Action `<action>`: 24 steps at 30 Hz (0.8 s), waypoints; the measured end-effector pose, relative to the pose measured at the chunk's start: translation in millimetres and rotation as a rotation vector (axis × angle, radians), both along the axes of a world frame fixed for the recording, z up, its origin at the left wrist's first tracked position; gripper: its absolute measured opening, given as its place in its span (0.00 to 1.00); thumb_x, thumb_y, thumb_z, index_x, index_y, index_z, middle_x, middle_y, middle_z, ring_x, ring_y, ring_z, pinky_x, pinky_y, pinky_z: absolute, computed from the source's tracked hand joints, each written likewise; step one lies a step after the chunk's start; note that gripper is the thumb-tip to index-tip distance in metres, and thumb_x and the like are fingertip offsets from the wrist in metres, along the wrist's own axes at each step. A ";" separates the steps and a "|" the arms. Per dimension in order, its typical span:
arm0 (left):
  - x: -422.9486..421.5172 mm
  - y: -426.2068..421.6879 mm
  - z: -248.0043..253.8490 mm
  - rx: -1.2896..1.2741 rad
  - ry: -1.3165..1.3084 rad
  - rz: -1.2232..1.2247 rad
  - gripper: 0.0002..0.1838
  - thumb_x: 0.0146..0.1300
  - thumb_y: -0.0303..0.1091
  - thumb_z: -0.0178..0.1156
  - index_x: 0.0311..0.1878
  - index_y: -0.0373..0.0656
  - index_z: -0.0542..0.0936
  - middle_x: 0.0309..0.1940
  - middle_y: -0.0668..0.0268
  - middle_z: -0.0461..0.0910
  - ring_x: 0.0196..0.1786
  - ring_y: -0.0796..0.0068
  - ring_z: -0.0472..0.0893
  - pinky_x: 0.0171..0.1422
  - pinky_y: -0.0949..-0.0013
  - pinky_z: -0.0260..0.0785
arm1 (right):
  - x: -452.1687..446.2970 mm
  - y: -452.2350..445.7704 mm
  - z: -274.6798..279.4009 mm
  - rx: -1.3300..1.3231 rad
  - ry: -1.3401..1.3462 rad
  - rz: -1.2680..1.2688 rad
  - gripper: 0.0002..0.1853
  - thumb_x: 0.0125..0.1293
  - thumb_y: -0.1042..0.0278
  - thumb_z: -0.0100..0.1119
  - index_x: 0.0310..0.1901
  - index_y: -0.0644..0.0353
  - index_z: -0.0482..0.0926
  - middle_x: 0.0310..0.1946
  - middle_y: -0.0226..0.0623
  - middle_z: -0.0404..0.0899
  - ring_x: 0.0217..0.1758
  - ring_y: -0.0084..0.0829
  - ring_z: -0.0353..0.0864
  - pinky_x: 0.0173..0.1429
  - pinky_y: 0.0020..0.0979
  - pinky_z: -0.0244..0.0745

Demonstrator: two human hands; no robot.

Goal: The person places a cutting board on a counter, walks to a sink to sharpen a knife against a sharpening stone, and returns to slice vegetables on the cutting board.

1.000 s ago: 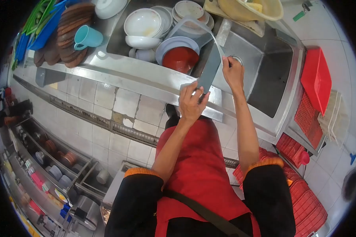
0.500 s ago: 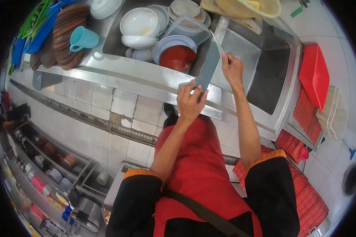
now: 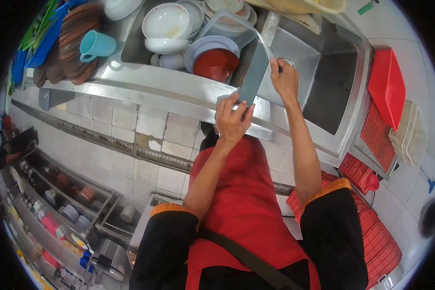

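Observation:
A long flat grey piece [image 3: 255, 75] with a pale edge slants over the divider between two steel sink basins. My left hand [image 3: 233, 118] grips its lower end, fingers bent around the corner. Higher up, at its right edge, my right hand [image 3: 284, 81] is closed in a pinch; the exact contact is too small to make out. Left of the piece, a clear plastic container [image 3: 229, 26] leans among the dishes. Beside it lies a red-brown bowl [image 3: 215, 64] in a pale round bowl [image 3: 192, 50].
White bowls [image 3: 165, 21] fill the left basin [image 3: 130, 46]. A turquoise mug [image 3: 98, 44] and brown plates [image 3: 78, 36] sit on the counter. To the right are a red tray [image 3: 386, 87] and stacked red baskets [image 3: 374, 232]. A shelf rack [image 3: 89, 212] stands lower left.
The view has shifted slightly, and the sink contents appear higher and further left. Both hands stay at the grey piece, with the right hand's fingers slightly higher in view.

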State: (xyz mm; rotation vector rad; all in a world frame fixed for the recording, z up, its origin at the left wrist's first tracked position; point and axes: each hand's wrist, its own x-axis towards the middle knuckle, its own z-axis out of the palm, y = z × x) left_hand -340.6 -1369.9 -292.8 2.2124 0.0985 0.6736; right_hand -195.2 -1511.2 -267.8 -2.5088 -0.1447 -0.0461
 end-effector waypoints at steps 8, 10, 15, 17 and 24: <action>6.1 1.9 -1.3 0.043 -0.057 0.041 0.13 0.48 0.30 0.76 0.36 0.39 0.83 0.49 0.52 0.81 0.45 0.54 0.80 0.46 0.59 0.75 | -115.0 -20.4 20.5 -0.044 0.311 -0.039 0.17 0.75 0.56 0.52 0.39 0.63 0.83 0.31 0.57 0.82 0.39 0.63 0.81 0.46 0.52 0.73; 6.2 2.5 -1.2 0.041 -0.067 0.027 0.13 0.48 0.30 0.76 0.36 0.39 0.83 0.50 0.52 0.81 0.46 0.54 0.81 0.47 0.59 0.75 | -67.4 -10.8 0.5 -0.112 0.082 0.028 0.20 0.76 0.55 0.50 0.37 0.64 0.82 0.31 0.57 0.82 0.39 0.64 0.80 0.44 0.54 0.73; 3.1 4.0 -2.7 0.043 -0.082 -0.012 0.14 0.48 0.30 0.75 0.38 0.39 0.83 0.50 0.52 0.81 0.46 0.54 0.80 0.47 0.59 0.75 | 5.9 8.0 3.3 -0.106 0.061 0.031 0.23 0.76 0.53 0.49 0.36 0.66 0.81 0.31 0.59 0.81 0.39 0.64 0.79 0.42 0.55 0.73; 3.7 5.3 -2.2 0.044 -0.086 -0.015 0.15 0.48 0.30 0.75 0.39 0.39 0.83 0.50 0.52 0.81 0.46 0.54 0.81 0.48 0.59 0.76 | -21.0 3.0 -3.9 -0.060 0.075 0.063 0.22 0.76 0.54 0.49 0.36 0.66 0.81 0.29 0.60 0.79 0.37 0.66 0.78 0.40 0.55 0.72; 2.8 3.2 -5.4 0.025 -0.090 0.014 0.14 0.47 0.30 0.74 0.37 0.40 0.82 0.51 0.52 0.80 0.47 0.53 0.81 0.48 0.58 0.76 | -78.4 -10.7 6.8 -0.034 0.185 0.106 0.25 0.77 0.53 0.47 0.30 0.68 0.79 0.26 0.62 0.76 0.33 0.64 0.79 0.38 0.54 0.70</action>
